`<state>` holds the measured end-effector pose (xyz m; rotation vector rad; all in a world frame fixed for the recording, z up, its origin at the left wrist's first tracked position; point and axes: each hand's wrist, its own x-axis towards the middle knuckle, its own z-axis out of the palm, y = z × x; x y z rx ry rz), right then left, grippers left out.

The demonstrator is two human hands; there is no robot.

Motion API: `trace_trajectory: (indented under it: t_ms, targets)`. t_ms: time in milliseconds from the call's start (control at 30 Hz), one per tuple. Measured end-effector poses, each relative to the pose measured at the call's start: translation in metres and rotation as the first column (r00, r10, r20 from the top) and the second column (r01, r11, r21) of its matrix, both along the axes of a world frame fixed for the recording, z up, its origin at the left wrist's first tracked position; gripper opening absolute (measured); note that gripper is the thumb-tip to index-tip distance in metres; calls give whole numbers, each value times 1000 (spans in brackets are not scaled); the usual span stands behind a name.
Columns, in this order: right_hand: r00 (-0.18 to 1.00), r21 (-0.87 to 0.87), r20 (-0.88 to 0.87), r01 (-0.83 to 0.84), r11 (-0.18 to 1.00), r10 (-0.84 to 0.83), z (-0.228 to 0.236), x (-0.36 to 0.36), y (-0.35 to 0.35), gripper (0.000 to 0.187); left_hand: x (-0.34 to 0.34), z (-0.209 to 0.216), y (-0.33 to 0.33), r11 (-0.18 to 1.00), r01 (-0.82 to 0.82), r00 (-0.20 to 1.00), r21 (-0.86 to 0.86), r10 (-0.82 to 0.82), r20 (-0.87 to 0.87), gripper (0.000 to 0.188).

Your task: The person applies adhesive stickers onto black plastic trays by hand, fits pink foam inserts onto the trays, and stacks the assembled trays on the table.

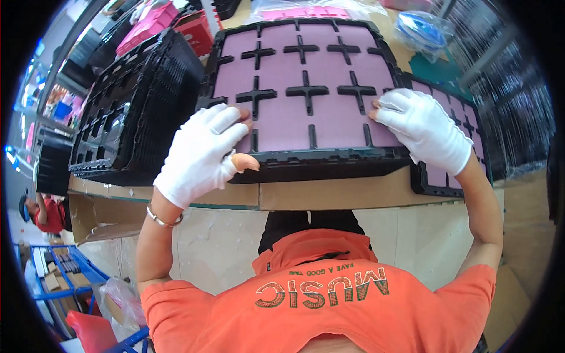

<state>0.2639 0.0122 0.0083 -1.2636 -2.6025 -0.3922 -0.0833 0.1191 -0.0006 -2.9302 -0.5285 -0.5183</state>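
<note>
A black plastic tray (321, 156) with raised cross-shaped dividers lies in front of me, its cells covered in pink. I wear white gloves with bare fingertips. My left hand (206, 147) rests at the tray's near left side. Its fingertips touch the pink surface (282, 134), and its thumb is spread apart over the near rim. On the right side of the tray, my right hand (425, 126) has its fingers bent and close together, tips on the pink beside a divider. Whether anything small is between those fingertips is hidden.
Stacked black trays (138, 112) stand on the left. Another pink-lined tray (438, 176) lies on the right by plastic-wrapped stock (521, 117). Behind are a red box (197, 32) and a bagged blue roll (421, 29). Another person (48, 215) works at far left, above blue racking (82, 270).
</note>
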Motion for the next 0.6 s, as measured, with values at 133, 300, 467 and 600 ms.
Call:
trace_trajectory:
  t_ms: [133,300,467,600]
  targets:
    - [996,-257,-92,-39,966,16,18,18,-17,25,-18,5,-10,1000,-11,1000,-28,12,22,58]
    - [978,-249,-207,-11,968,-42,45,36,27,30,-19,36,11,989,-151,982,7,149,117,29]
    - [985,100,-29,171,980,-169,15,92,126,36,39,43,118,942,-322,944,90,326,-40,26]
    - [986,-180,88,155,971,-141,1,70,157,43,45,15,162,989,-132,968,-69,114,-223,39]
